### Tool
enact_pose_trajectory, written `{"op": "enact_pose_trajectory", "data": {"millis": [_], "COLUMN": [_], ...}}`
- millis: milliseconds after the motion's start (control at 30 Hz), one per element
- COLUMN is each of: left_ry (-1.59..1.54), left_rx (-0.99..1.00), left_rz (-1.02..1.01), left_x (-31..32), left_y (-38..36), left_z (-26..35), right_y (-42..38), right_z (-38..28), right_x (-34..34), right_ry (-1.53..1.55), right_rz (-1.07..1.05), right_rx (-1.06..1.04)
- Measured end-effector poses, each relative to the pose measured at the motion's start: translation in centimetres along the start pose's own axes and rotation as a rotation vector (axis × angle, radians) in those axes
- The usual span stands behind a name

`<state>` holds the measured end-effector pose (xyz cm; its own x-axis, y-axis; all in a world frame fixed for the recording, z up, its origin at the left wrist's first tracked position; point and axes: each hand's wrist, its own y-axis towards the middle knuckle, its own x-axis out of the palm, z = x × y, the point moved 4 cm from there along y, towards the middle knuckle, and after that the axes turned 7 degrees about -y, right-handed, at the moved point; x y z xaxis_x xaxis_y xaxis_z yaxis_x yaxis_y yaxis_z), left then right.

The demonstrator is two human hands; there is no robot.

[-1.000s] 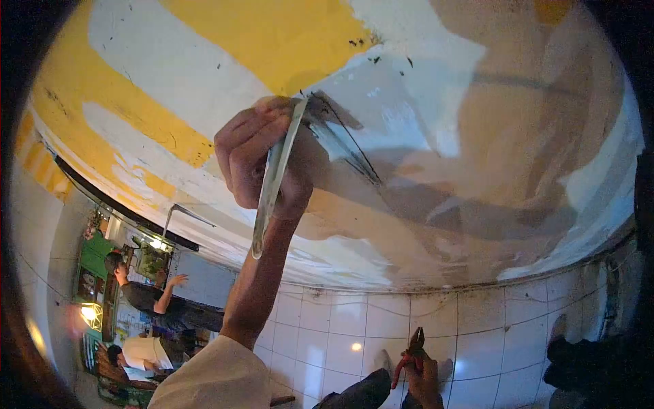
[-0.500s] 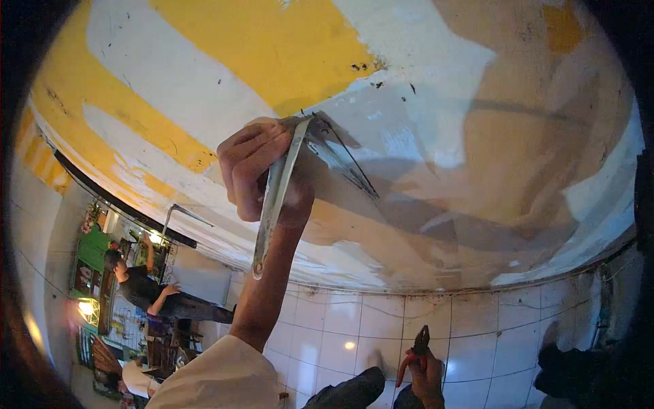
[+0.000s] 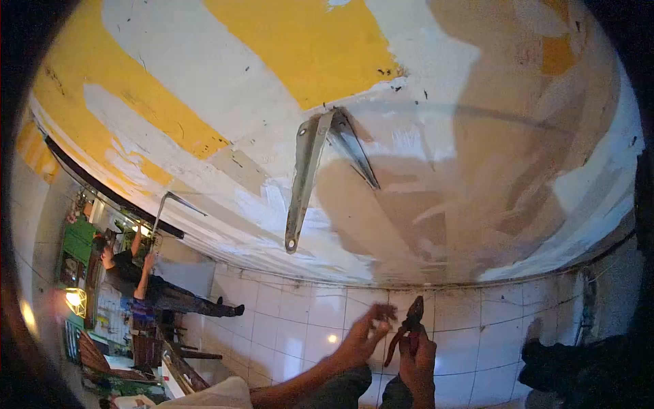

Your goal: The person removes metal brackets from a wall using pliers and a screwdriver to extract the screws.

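A metal shelf bracket (image 3: 308, 184) is fixed on the yellow and white painted wall, one arm standing out towards me with a hole at its end. Low over the floor, my right hand (image 3: 419, 361) is closed around a pair of pliers (image 3: 413, 317) with red handles and dark jaws pointing up. My left hand (image 3: 364, 337) is beside the pliers, apart from the bracket. Its fingers are slightly blurred but spread apart, and nothing can be made out in them.
Further along the wall, a second bracket (image 3: 163, 204) sticks out. A person (image 3: 136, 273) in dark clothes stands at the left with raised arms, near a lit lamp (image 3: 76, 300) and wooden furniture (image 3: 146, 347). White tiles (image 3: 306, 307) cover the floor.
My left hand has let go of the bracket and dropped beside the pliers. The bracket stays on the wall. My right hand still holds the pliers, and the other person's arms are higher.
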<state>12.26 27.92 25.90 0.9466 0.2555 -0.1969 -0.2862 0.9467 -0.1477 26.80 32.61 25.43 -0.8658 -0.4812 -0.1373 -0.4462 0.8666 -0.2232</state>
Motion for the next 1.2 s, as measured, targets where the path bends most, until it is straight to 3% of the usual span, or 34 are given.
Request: {"op": "enact_pose_trajectory", "data": {"millis": [100, 200, 300, 367, 400, 433, 500, 700, 833, 933, 1033, 1133, 1200], "left_ry": [-0.206, -0.153, -0.625, -0.884, -1.014, -0.983, -0.906, -0.751, -0.823, -0.747, -0.606, -0.48, -0.089], "left_rx": [-0.329, -0.295, -0.446, -0.586, -0.641, -0.618, -0.566, -0.302, -0.293, -0.28, -0.223, -0.341, -0.159], "left_rz": [0.053, 0.089, 0.108, 0.127, 0.125, 0.071, -0.043, -0.041, 0.037, 0.053, 0.083, 0.039, -0.112], "left_x": [2.7, 2.4, 1.5, 0.2, -0.5, -1.3, -2.8, -8.3, -14.8, -22.9, -29.6, -35.8, -39.5], "left_y": [-3.9, -5.2, -6.0, -7.1, -7.4, -7.9, -8.4, -11.1, -12.9, -14.6, -15.7, -15.9, -15.6], "left_z": [-1.8, -3.3, -5.0, -3.1, -2.4, -2.6, -4.3, -6.9, -8.5, -13.1, -11.7, -9.0, -8.9], "right_y": [0.4, -0.4, -1.1, -2.2, -2.6, -3.0, -3.1, -3.9, -3.0, -2.9, -2.9, -2.4, -1.0], "right_z": [0.7, 1.7, 0.9, 3.7, 3.9, 4.0, 2.8, -3.6, -3.4, -3.4, -4.1, -5.3, -5.9], "right_x": [0.4, 1.9, 3.5, 5.6, 6.4, 7.1, 8.8, 16.1, 22.6, 30.3, 37.0, 42.0, 43.4], "right_ry": [-0.128, -0.125, -0.05, 0.093, 0.154, 0.215, 0.344, 0.52, 0.57, 0.606, 0.656, 0.743, 0.666], "right_rz": [-0.108, -0.082, -0.003, -0.061, -0.08, -0.097, -0.124, -0.069, -0.217, -0.284, -0.365, -0.248, -0.215], "right_rx": [-0.047, -0.087, -0.188, 0.09, 0.13, 0.172, 0.058, 0.188, 0.11, 0.154, 0.144, 0.057, -0.046]}}
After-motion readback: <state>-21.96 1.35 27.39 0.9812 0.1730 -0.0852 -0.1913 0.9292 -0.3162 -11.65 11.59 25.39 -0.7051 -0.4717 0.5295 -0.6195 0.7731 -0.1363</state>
